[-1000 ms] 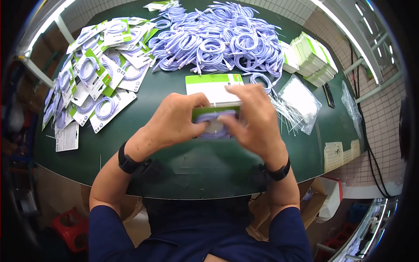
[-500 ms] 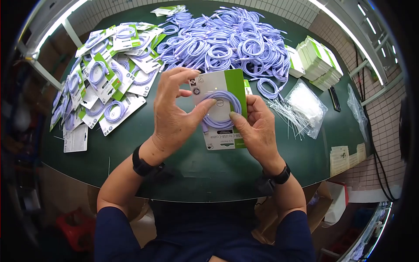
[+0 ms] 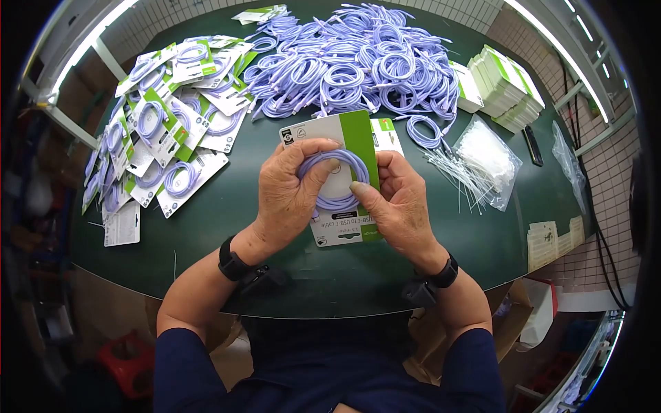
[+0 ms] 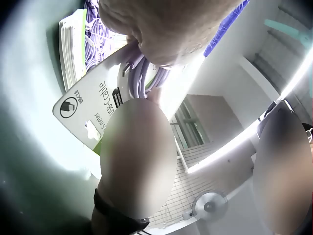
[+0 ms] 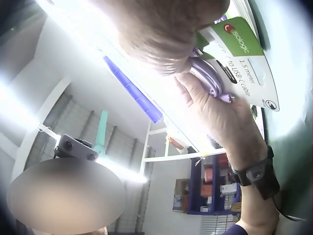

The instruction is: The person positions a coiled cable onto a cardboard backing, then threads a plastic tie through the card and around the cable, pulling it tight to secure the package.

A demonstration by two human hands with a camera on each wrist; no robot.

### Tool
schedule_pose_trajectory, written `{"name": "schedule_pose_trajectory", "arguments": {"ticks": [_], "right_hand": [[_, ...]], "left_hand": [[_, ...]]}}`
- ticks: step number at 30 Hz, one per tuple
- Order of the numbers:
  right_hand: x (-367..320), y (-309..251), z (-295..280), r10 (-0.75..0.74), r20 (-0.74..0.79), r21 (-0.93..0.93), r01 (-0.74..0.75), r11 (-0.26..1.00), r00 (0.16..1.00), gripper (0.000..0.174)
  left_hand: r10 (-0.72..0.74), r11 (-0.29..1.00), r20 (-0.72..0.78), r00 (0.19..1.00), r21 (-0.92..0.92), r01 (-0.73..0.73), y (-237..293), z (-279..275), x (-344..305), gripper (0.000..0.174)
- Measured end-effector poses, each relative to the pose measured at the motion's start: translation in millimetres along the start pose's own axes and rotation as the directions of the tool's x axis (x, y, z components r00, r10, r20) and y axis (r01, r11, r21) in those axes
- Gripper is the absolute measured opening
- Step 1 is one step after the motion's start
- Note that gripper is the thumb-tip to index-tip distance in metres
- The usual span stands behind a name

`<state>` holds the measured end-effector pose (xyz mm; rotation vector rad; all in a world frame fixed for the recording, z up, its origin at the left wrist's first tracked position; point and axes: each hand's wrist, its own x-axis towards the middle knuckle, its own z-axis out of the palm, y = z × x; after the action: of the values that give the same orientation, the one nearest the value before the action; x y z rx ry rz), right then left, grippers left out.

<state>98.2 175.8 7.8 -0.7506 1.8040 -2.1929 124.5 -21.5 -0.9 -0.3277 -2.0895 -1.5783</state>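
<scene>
A white and green packaging card (image 3: 337, 237) with a coiled lilac USB-C cable (image 3: 335, 204) on its face is held up over the table. My left hand (image 3: 289, 193) grips the card's left edge, thumb on the coil and fingers around its upper part. On the other side, my right hand (image 3: 403, 203) pinches the green edge, its thumb pressing the coil's right side. The right wrist view shows the printed card (image 5: 254, 73) with a cable end beside the left hand (image 5: 220, 117). Behind the held card, more cards (image 3: 387, 134) lie on the table.
A large heap of lilac cables (image 3: 344, 69) lies at the back. Carded cables (image 3: 155, 124) are piled at left. Stacked cards (image 3: 506, 89), a plastic bag of white cable ties (image 3: 485, 158) and a black object (image 3: 532, 146) sit at right, near a loose coil (image 3: 425, 131).
The card, low and blurred at first, was raised upright with its face showing. My left fingers, spread off the card half a second ago, have closed in around the coil and card edge.
</scene>
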Motion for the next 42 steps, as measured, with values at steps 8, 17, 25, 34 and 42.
{"name": "schedule_pose_trajectory", "arguments": {"ticks": [8,17,25,34,42], "right_hand": [[5,-3,-5,0.028,-0.018,-0.016,-0.028,0.999,0.999,0.034],[10,2,-18,-0.099,-0.038,-0.085,0.096,0.992,0.994,0.034],[18,-29,-49,-0.184,0.020,-0.358,0.178,0.917,0.983,0.037],[-6,0,-182,-0.092,-0.070,-0.998,-0.070,0.001,0.993,0.026],[-9,24,-199,-0.060,-0.234,-0.971,-0.231,0.054,0.970,0.015]], "left_hand": [[-0.080,0.921,-0.325,0.942,-0.386,-0.055,22,27,10,0.035],[-0.374,0.829,0.243,0.895,-0.346,0.440,14,-25,25,0.037],[-0.393,0.751,0.293,0.871,-0.444,0.488,22,-20,26,0.030],[-0.491,0.597,0.317,0.812,-0.557,0.578,3,-29,11,0.034],[-0.490,0.585,0.336,0.804,-0.557,0.589,-6,-30,5,0.033]]}}
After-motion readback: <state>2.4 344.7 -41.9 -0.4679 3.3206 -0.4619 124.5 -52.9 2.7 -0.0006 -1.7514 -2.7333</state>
